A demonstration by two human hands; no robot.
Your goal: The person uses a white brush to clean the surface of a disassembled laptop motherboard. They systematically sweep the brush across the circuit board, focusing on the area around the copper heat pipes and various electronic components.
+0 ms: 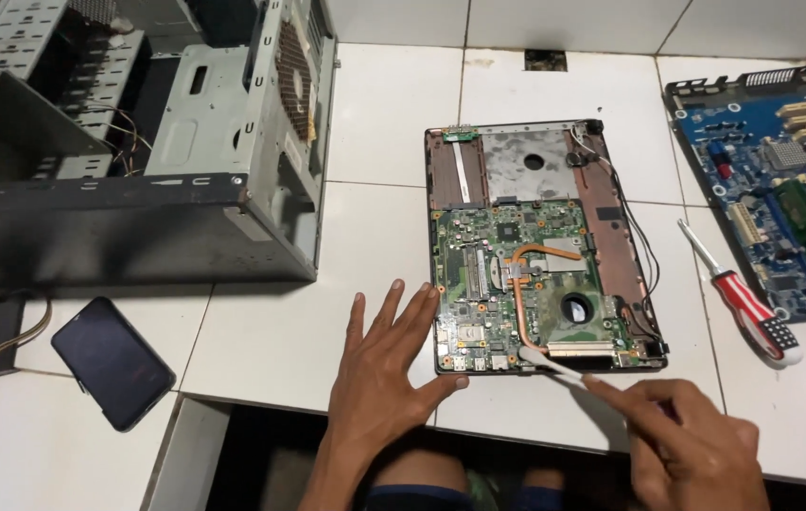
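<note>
An opened laptop base (625, 237) lies on the white tiled counter (384, 123), its green motherboard (507, 274) and copper heat pipe (519, 293) exposed. My left hand (389, 369) rests flat, fingers spread, on the counter against the laptop's near left corner. My right hand (692, 445) pinches a thin white swab-like stick (547, 364), whose tip touches the board near the front edge beside the heat pipe's lower end.
An open grey desktop computer case (138, 142) fills the far left. A dark phone (112, 360) lies face down near the left edge. A red-handled screwdriver (744, 303) and a blue desktop motherboard (781, 180) sit to the right. The counter's front edge runs just below my hands.
</note>
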